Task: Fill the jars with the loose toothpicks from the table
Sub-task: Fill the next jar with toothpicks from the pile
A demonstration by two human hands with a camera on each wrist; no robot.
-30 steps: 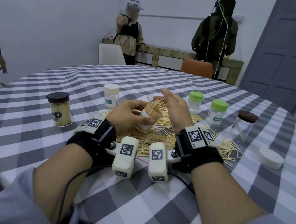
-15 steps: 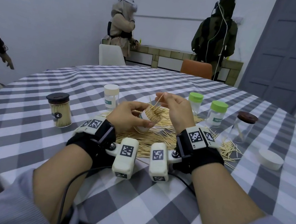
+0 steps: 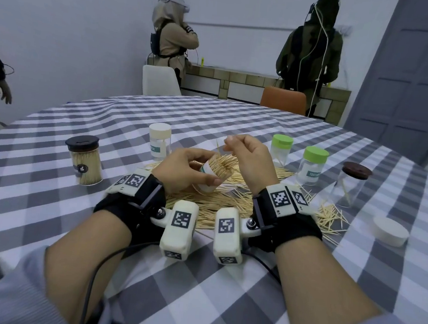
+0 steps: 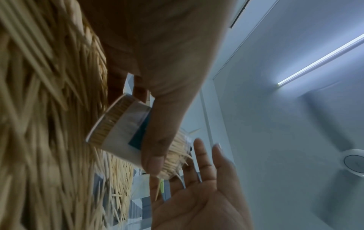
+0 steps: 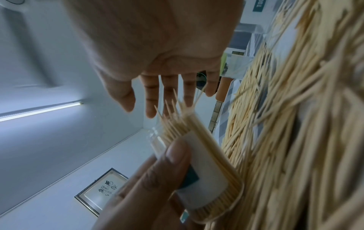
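Pale white walls (image 3: 71, 30), grey panelled door (image 3: 419, 85) at right. Low tiled counter (image 3: 241, 82) along the back wall, white chair (image 3: 159, 81) and orange chair (image 3: 283, 100) before it. Round table under a grey-white checked cloth (image 3: 220, 306). Ceiling has a lit tube light (image 4: 323, 59) and a fan (image 4: 352, 161); framed picture (image 5: 102, 188) on a wall.

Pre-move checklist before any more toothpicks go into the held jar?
1. Left hand grip on jar: ok, thumb and fingers wrap it.
2. Jar over the loose toothpicks: ok, tilted above the pile.
3. Room in jar: not ok, packed, tips poke past the mouth.
4. Right hand free: ok, fingers spread by the mouth in the wrist views.
5. White lid fits this jar: cannot tell.
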